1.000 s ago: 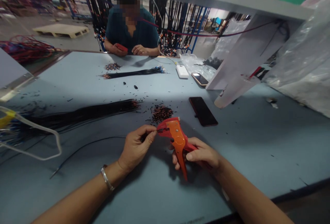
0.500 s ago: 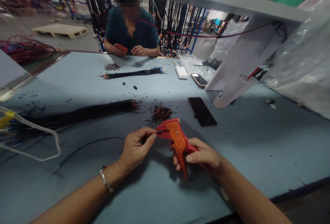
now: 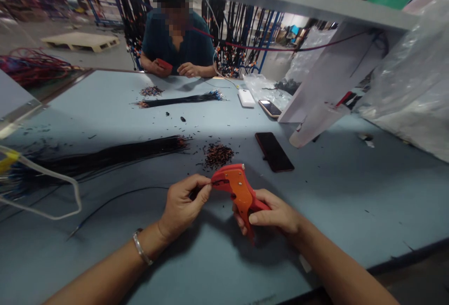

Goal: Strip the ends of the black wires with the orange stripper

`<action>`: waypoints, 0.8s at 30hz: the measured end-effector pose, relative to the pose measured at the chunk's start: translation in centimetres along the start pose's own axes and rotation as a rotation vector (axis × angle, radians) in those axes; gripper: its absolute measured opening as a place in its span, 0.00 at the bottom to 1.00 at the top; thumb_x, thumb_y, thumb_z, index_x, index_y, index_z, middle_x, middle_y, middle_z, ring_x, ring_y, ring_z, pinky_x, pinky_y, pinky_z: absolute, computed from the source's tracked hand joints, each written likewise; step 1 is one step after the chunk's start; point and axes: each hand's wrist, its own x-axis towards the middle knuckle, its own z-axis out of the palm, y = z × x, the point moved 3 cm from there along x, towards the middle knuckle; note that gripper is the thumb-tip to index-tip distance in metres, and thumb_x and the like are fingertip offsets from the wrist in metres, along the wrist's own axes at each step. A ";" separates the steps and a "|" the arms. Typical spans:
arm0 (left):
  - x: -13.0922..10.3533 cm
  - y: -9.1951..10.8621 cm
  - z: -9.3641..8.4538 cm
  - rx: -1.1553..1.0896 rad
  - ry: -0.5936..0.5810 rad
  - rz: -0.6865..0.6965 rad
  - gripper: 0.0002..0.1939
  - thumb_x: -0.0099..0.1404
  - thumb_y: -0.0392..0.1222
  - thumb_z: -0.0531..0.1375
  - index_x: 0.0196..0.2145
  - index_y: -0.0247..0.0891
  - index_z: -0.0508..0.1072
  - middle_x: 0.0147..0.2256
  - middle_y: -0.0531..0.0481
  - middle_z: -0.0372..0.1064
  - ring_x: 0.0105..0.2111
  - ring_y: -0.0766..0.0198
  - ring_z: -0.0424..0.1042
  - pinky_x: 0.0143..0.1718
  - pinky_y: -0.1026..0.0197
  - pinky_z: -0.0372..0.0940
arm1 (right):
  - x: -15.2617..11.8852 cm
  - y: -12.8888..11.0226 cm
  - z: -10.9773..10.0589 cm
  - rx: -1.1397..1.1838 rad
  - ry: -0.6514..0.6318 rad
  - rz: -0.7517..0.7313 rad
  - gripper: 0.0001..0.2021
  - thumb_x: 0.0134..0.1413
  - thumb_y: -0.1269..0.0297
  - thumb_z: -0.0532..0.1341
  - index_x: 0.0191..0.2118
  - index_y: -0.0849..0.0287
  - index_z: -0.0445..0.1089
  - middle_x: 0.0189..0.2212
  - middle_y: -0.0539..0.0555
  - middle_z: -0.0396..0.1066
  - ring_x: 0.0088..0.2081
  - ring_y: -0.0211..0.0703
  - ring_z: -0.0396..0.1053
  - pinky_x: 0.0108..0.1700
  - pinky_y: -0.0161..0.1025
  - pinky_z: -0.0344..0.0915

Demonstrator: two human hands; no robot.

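A thin black wire is pinched between the thumb and fingers of my left hand. Its blue-tipped tail trails to the left over the table, while the near end sits at the jaws of a wire stripper. That red and orange tool is gripped in my right hand, the fingers wrapped round its handles. Just beyond the tool's head lies a pile of short black and copper offcuts. To the left rests a long bundle of black wires with copper ends.
A black phone lies right of the offcuts. Farther back are a second wire bundle, a white power bank and another phone. A person sits opposite, holding a red object. A shelf panel stands at right.
My right hand has squeezed the wire stripper's handles closer together, and its head has tilted slightly. My left hand keeps the wire at the jaws, shifted very slightly left.
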 end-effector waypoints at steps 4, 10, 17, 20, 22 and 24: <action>0.1 0.0 0.0 0.002 0.004 0.001 0.08 0.62 0.37 0.57 0.28 0.34 0.74 0.22 0.53 0.69 0.22 0.70 0.65 0.25 0.70 0.60 | 0.2 -0.2 0.1 -0.053 -0.002 -0.024 0.18 0.47 0.57 0.67 0.37 0.66 0.67 0.28 0.53 0.68 0.27 0.38 0.67 0.27 0.33 0.65; 0.2 0.1 0.0 -0.012 0.008 -0.017 0.08 0.62 0.37 0.57 0.28 0.34 0.74 0.22 0.53 0.69 0.22 0.71 0.64 0.24 0.70 0.60 | 0.3 0.1 0.0 -0.101 0.001 -0.034 0.17 0.48 0.54 0.67 0.34 0.64 0.66 0.26 0.51 0.66 0.25 0.36 0.65 0.25 0.33 0.63; 0.1 0.0 -0.1 -0.011 0.011 -0.051 0.09 0.62 0.39 0.57 0.27 0.33 0.74 0.20 0.53 0.67 0.20 0.71 0.62 0.22 0.71 0.59 | 0.4 0.8 0.0 -0.033 0.021 -0.013 0.18 0.46 0.54 0.67 0.34 0.65 0.66 0.25 0.51 0.65 0.24 0.36 0.65 0.23 0.32 0.63; 0.1 -0.2 0.0 -0.020 0.001 -0.061 0.09 0.62 0.38 0.57 0.27 0.33 0.74 0.21 0.53 0.67 0.20 0.72 0.61 0.22 0.71 0.58 | 0.4 0.8 0.1 -0.017 0.034 -0.016 0.18 0.45 0.55 0.68 0.34 0.65 0.66 0.25 0.51 0.66 0.24 0.36 0.65 0.24 0.32 0.63; 0.1 -0.2 0.0 -0.018 0.006 -0.063 0.09 0.61 0.38 0.57 0.28 0.33 0.75 0.21 0.53 0.67 0.20 0.72 0.61 0.22 0.71 0.58 | 0.4 0.8 0.2 -0.013 0.040 -0.019 0.18 0.46 0.55 0.68 0.34 0.65 0.67 0.25 0.51 0.66 0.24 0.36 0.65 0.24 0.32 0.64; 0.1 -0.2 -0.1 -0.018 0.013 -0.067 0.08 0.61 0.38 0.57 0.28 0.33 0.75 0.21 0.53 0.68 0.21 0.72 0.62 0.22 0.71 0.59 | 0.4 0.9 0.3 -0.001 0.044 -0.018 0.18 0.46 0.55 0.68 0.34 0.65 0.67 0.25 0.51 0.66 0.24 0.36 0.66 0.24 0.33 0.64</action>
